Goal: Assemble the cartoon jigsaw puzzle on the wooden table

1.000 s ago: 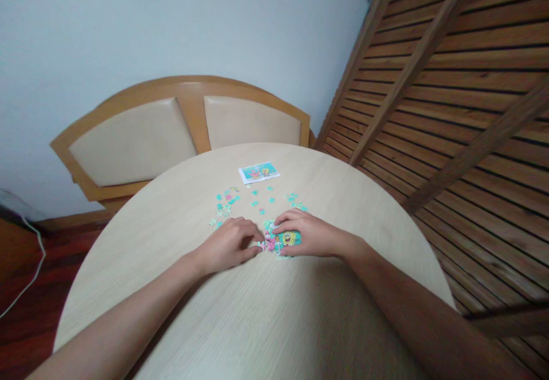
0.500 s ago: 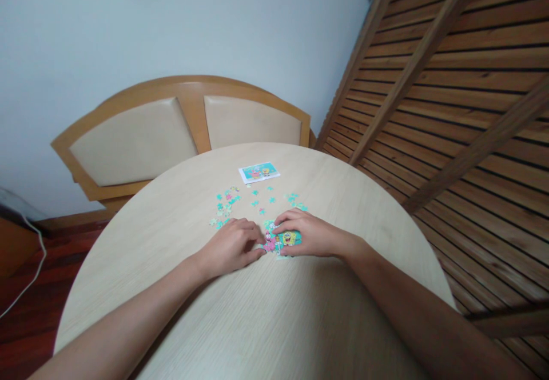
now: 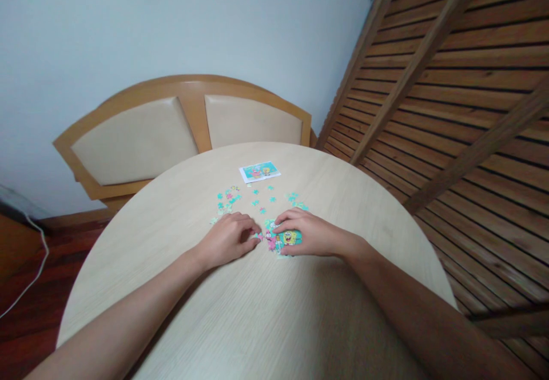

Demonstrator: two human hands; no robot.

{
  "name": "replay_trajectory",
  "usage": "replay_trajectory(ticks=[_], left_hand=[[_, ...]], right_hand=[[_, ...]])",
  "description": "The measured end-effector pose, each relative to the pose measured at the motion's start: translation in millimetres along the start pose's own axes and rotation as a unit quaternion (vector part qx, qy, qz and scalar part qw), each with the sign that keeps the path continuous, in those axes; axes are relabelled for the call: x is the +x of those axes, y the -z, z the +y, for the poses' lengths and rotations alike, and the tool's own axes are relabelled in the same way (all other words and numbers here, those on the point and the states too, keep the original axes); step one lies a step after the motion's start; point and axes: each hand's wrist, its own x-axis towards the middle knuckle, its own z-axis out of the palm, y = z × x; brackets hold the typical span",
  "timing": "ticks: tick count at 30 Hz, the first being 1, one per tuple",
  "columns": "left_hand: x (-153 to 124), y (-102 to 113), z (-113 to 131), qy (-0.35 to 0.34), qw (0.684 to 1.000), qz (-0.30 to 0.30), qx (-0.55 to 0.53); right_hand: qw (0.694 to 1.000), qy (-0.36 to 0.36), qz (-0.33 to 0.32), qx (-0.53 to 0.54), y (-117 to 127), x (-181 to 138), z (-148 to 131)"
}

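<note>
A partly assembled jigsaw puzzle (image 3: pixel 271 242) with pink, yellow and teal cartoon figures lies flat on the table. My right hand (image 3: pixel 309 233) curves over its right side, fingertips at the upper part and thumb near the lower edge, hiding some of it. Just left of the puzzle is my left hand (image 3: pixel 230 238), its thumb and fingers closed on a small pink and teal puzzle piece (image 3: pixel 259 236). A narrow gap separates that piece from the assembled part. Loose puzzle pieces (image 3: pixel 220 205) lie beyond my left hand, some partly covered by it.
A picture card (image 3: pixel 260 171) with the cartoon figures lies farther back on the round wooden table (image 3: pixel 171 311). More loose pieces (image 3: pixel 293 197) are scattered beyond my right hand. A padded headboard (image 3: pixel 193 117) and a slatted wooden panel (image 3: pixel 450 111) stand behind.
My left hand has drawn slightly left and back from the puzzle, and a small pink and teal piece now shows at its fingertips. My right hand stays on the puzzle.
</note>
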Motion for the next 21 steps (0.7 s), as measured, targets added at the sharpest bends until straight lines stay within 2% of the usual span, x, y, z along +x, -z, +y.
replay_trajectory(ticks=[7,15,21], left_hand=[[1,-2,2,-0.002,1.0,0.009,0.006],[6,-13,3,0.032,0.998,0.048,0.014],[9,-12,5,0.03,0.998,0.043,0.017]], right_hand=[[1.0,0.002,0.005,-0.001,-1,1,1],[1.0,-0.007,-0.002,0.005,0,0,1],[1.0,-0.005,0.0,0.003,0,1,1]])
